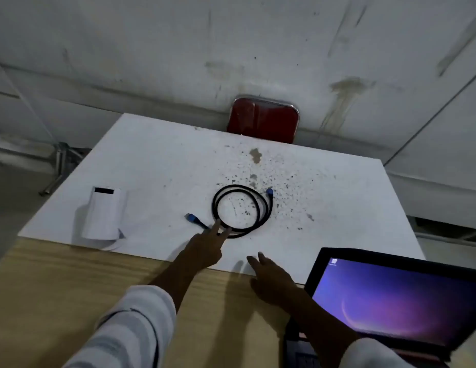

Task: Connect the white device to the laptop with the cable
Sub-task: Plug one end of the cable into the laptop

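Left hand (205,248) is stretched out over the white surface (157,160), two fingers (215,226) spread and landing right at the near edge of the coiled black cable (242,209). Nothing gripped, just fingertips touching or almost touching the loop, can't really tell which. My right hand (270,278) sits lower, open and flat with fingers loosely apart, holding nothing, just beside the top left corner of the laptop (407,296).

So the cable is lying in a round coil about mid-surface, with one blue plug (190,217) sticking out to the left near my fingertips and the other blue plug (269,192) on the far right side of the coil. White device (105,212) is lying well off to the left of the cable, near the left edge, dark slot at its far end. Laptop is open at the lower right, screen lit purple. Nearer to me the surface turns to wood (58,282). Red chair (263,119) is behind the far edge.
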A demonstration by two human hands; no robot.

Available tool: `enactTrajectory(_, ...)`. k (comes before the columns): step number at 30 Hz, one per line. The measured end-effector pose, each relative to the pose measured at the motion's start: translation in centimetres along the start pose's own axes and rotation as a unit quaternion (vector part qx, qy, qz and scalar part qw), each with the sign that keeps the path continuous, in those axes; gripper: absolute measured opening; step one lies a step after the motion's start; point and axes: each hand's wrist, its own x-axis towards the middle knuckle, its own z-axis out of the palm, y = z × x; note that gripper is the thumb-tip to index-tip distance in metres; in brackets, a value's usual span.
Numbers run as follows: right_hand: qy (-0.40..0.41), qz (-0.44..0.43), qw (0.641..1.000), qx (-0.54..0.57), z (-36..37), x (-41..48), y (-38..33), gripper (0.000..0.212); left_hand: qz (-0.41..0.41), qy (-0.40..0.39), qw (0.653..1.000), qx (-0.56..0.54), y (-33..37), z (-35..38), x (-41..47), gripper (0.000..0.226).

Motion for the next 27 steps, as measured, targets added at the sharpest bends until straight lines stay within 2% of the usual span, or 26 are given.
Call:
enactTrajectory(3, -0.031, 0.017, 0.999, -0.006, 1.7, 1.0, 0.3, 0.067, 0.008, 0.036, 0.999, 0.036, -0.7, 0.9, 1.7, 0.074)
enactTrajectory(9, -0.072, 0.028, 0.997, -0.03, 2.9, 2.0, 0.9, 0.074, -0.022, 0.021, 0.999, 0.029, 0.0, 1.5, 2.3, 0.066)
enactTrajectory(15, -0.045, 0.043, 0.998, -0.006, 3.2, 0.0, -0.2, 0.067, -0.023, 0.058, 0.997, 0.041, 2.9, 4.5, -3.4, 0.068)
enactTrajectory(22, -0.077, 0.002, 0.997, -0.003, 5.4, -6.8, -1.0, 0.07, -0.056, -0.023, 0.998, -0.031, 6.8, 7.5, -12.3, 0.067)
enactTrajectory(25, -0.08, -0.015, 0.997, -0.003, 6.4, -10.6, -0.8, 0.065, -0.063, -0.059, 0.987, -0.137, 8.0, 8.3, -16.3, 0.065)
enactTrajectory(27, -0.067, -0.022, 0.997, -0.008, 7.3, -12.6, -0.5, 0.062, -0.095, -0.065, 0.969, -0.217, 8.9, 8.6, -18.8, 0.07)
